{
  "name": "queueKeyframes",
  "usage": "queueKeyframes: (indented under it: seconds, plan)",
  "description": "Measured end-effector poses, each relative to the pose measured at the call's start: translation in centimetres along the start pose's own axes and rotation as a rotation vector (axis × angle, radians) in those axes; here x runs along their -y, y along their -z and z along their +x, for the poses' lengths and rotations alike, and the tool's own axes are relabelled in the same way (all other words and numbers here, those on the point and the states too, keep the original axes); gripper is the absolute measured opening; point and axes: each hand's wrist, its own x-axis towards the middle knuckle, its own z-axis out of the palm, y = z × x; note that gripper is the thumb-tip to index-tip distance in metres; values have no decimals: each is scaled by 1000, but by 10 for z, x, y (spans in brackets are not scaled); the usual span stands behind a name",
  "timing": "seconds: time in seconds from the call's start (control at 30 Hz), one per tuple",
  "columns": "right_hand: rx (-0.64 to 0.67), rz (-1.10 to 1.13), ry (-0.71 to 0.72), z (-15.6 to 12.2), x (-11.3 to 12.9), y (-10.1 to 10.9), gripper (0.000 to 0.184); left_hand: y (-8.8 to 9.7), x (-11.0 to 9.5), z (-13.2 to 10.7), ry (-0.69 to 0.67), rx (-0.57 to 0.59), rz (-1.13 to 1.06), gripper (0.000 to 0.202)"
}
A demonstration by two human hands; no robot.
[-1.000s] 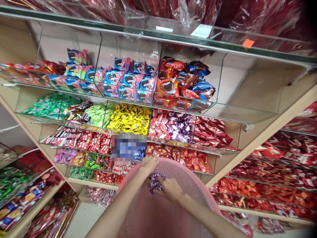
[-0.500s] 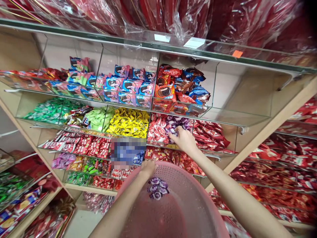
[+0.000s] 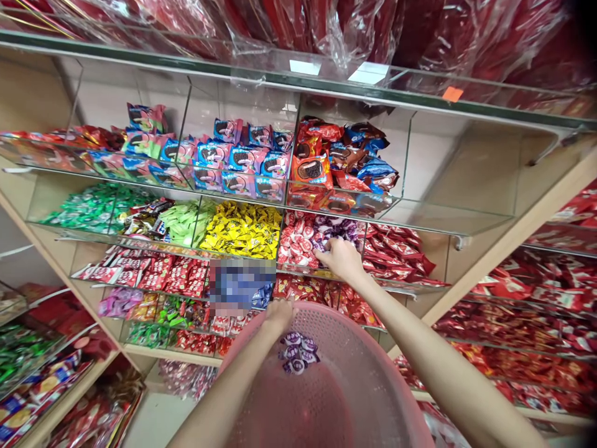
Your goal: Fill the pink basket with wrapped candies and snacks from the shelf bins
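A pink plastic basket (image 3: 368, 373) with small holes fills the lower middle of the head view. My left hand (image 3: 280, 314) grips its far rim, fingers closed over the edge. Several purple-and-white wrapped candies (image 3: 298, 353) lie together at the bottom of the basket. My right hand (image 3: 342, 258) reaches into a shelf compartment, over purple wrapped candies (image 3: 342, 229). Its fingers are bent down among them, and whatever they hold is hidden. Red-and-white wrapped candies (image 3: 298, 239) lie just left of that hand, and red packets (image 3: 396, 252) fill the compartment to its right.
Glass dividers and a glass shelf edge (image 3: 326, 218) run just above my right hand. Yellow candies (image 3: 245, 230) and green candies (image 3: 88, 208) fill compartments to the left. Cookie packs (image 3: 247, 158) sit one shelf higher. A wooden side panel (image 3: 489, 249) slants down at the right.
My right hand has dipped slightly further down and left into the purple candies. The left hand and the basket stay where they were.
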Motion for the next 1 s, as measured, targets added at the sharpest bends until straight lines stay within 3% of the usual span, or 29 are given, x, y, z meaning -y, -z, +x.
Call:
queueKeyframes:
  seconds: [0.33, 0.47, 0.53, 0.63, 0.73, 0.87, 1.0]
  plan:
    - [-125, 170, -1, -6, -10, 12, 33, 3, -1, -2, 2, 5, 2, 43]
    - [-171, 359, 106, -37, -16, 30, 31, 3, -2, -2, -3, 1, -6, 43]
    - [-106, 500, 215, -60, -19, 31, 31, 3, -2, -1, -8, -2, -12, 43]
    - [134, 672, 339, -92, -24, 5, 29, 2, -2, -2, 9, 8, -11, 42]
    - [378, 677, 344, -116, -34, -48, 23, 2, -2, -4, 0, 8, -3, 39]
    - [514, 450, 354, -137, -57, -114, 11, 3, -2, -6, -7, -20, -2, 41]
    - [622, 235, 409, -150, -73, -135, 10, 5, -3, -7, -2, -8, -2, 42]
